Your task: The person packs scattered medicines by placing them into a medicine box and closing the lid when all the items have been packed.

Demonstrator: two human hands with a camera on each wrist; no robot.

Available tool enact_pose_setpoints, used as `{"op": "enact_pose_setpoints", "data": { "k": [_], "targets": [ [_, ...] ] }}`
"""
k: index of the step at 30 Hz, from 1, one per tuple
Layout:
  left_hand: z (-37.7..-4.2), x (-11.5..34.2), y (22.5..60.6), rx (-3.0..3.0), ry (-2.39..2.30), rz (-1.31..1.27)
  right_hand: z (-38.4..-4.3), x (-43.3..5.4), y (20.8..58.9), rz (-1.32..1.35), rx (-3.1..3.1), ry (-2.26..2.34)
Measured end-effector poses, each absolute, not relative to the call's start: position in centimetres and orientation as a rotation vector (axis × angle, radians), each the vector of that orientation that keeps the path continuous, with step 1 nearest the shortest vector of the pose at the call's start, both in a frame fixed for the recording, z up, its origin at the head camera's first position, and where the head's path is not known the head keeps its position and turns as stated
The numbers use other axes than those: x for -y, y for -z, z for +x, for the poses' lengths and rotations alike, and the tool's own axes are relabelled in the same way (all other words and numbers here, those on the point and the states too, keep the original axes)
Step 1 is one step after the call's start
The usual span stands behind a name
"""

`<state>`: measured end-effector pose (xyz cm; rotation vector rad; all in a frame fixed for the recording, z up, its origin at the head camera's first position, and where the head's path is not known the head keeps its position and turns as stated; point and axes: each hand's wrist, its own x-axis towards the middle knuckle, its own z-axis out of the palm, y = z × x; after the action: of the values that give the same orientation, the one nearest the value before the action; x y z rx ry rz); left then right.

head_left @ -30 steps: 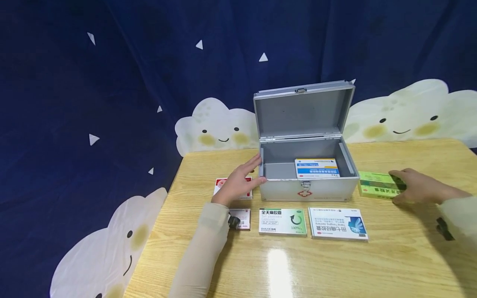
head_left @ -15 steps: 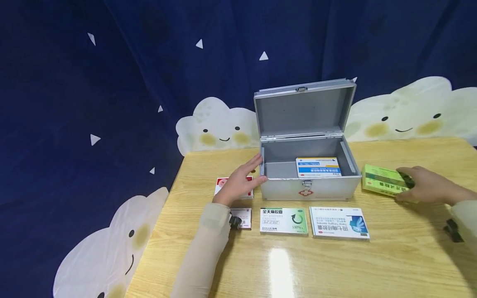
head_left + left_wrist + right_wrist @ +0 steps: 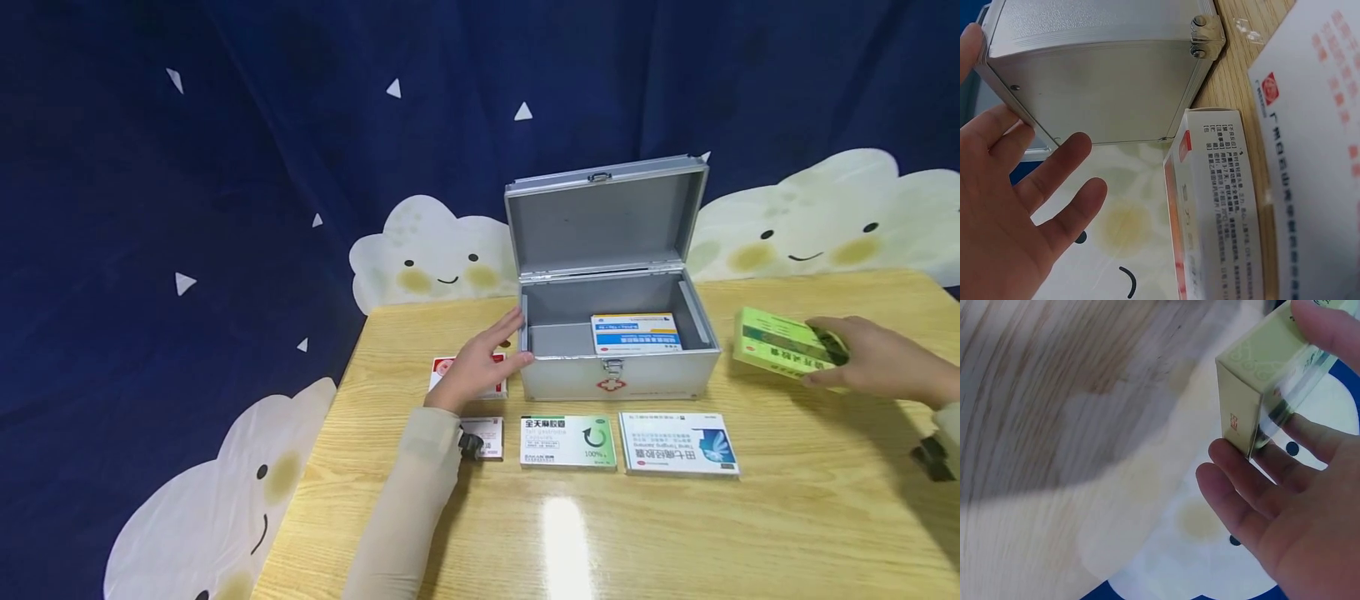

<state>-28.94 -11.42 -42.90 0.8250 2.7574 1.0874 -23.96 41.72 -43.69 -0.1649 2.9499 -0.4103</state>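
Observation:
My right hand (image 3: 877, 358) pinches a yellow-green medicine box (image 3: 780, 340) between thumb and fingers, to the right of the metal case. In the right wrist view this box (image 3: 1241, 406) is tilted above the table. My left hand (image 3: 476, 367) rests its fingers, fairly straight, at the left rim of the silver first-aid case (image 3: 660, 379). The case's lid (image 3: 603, 221) stands up at the back. Inside lies a blue-and-white medicine box (image 3: 637, 335), at the right part. Below my left hand a red-and-white medicine box (image 3: 1222, 187) is partly hidden.
In front of the case lie a green-and-white medicine box (image 3: 566, 442) and a white-and-blue one (image 3: 678, 444). A small box (image 3: 489, 435) sits partly behind my left wrist. A dark blue curtain (image 3: 435, 125) with clouds hangs behind the wooden table (image 3: 675, 542).
My right hand has lifted the yellow-green box, turned it slightly and moved it a little right and back. My left hand has stayed at the case's left side.

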Motion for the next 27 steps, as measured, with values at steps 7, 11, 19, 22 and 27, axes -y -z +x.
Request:
{"op": "enact_pose_setpoints", "data": {
  "k": [7,11,19,22,27],
  "targets": [
    [-29.0,11.5,43.1,-2.743,-1.102,0.823,-23.8,-40.5,42.0,-0.15,-2.969,0.372],
    [-29.1,11.5,43.2,-2.739,-1.111,0.825,-23.6,-39.9,41.0,-0.139,-2.975,0.371],
    [-29.1,11.5,43.3,-2.711,-1.155,0.826,-23.5,-38.7,39.7,-0.18,-2.996,0.342],
    [-29.0,11.6,43.3,-2.714,-1.166,0.83,-23.7,-38.4,39.2,-0.203,-3.019,0.323],
    [-29.1,11.5,43.3,-2.708,-1.18,0.838,-23.9,-38.3,38.5,-0.183,-3.037,0.319]
  ]
}}
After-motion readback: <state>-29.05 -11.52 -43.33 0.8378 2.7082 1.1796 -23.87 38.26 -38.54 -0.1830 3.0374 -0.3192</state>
